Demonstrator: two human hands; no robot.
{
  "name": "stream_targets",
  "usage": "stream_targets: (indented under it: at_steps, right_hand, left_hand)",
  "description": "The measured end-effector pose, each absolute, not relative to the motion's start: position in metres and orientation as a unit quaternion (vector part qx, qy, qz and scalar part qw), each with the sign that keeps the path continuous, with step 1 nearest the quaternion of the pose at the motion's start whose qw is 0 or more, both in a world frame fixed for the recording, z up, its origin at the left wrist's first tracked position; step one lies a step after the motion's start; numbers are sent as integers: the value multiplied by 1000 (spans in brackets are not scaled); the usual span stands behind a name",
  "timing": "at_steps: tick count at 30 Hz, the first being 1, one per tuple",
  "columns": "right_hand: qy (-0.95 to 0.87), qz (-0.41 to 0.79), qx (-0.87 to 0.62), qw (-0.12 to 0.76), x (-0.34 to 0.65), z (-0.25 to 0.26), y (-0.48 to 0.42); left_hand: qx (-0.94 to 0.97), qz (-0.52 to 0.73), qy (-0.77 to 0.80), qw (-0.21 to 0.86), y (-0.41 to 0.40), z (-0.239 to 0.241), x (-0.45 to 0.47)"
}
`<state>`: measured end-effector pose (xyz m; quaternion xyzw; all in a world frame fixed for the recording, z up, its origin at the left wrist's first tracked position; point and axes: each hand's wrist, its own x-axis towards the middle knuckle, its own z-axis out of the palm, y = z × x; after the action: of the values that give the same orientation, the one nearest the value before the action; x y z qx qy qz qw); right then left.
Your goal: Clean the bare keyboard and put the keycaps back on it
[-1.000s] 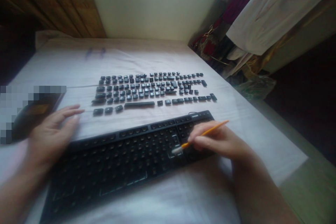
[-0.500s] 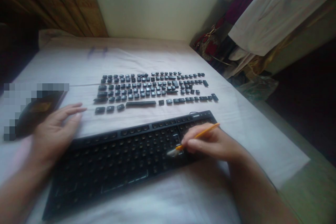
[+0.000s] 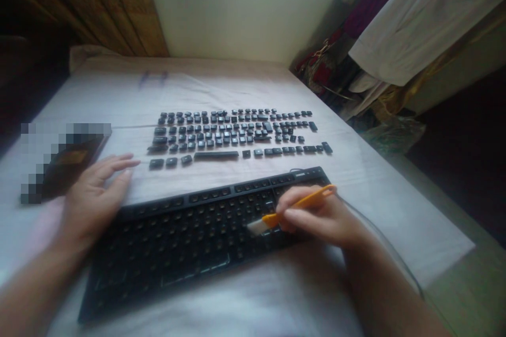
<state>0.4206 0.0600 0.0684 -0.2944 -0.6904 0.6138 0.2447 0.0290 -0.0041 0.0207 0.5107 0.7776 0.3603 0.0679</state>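
A black keyboard [image 3: 190, 237], stripped of its keycaps, lies at a slant on the white cloth. In my right hand [image 3: 312, 216] is a flat brush [image 3: 300, 205] with an orange handle, pinched between thumb and fingers. Its pale bristles touch or hover just over the right half of the key bed; blur hides which. My left hand [image 3: 98, 189] rests by the keyboard's upper left corner, fingers stretched out and holding nothing. Beyond the keyboard, loose black keycaps [image 3: 216, 155] are laid out in rows that roughly follow a keyboard layout.
A dark object [image 3: 67, 163], partly pixelated, lies left of my left hand. The white cloth [image 3: 395, 210] covers the surface. A cable [image 3: 391, 253] runs off past my right forearm. Hanging clothes [image 3: 427, 26] and a clear plastic bag [image 3: 399, 134] are at the right.
The brush has turned in my right hand, so its broad flat side now shows, and its bristles have shifted slightly. The whole view has slid a little; my left hand keeps its place by the keyboard.
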Motion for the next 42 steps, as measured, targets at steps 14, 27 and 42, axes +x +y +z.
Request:
stream_targets:
  at_steps: [14, 27, 42]
  right_hand:
    - [-747, 566, -276, 214, 419, 60, 61]
    - [-719, 600, -228, 266, 418, 64, 60]
    - [-747, 580, -237, 221, 418, 55, 61]
  left_hand:
    - [523, 354, 772, 70, -5, 21, 32]
    - [521, 354, 774, 67, -7, 24, 33]
    - [522, 360, 770, 73, -5, 23, 34]
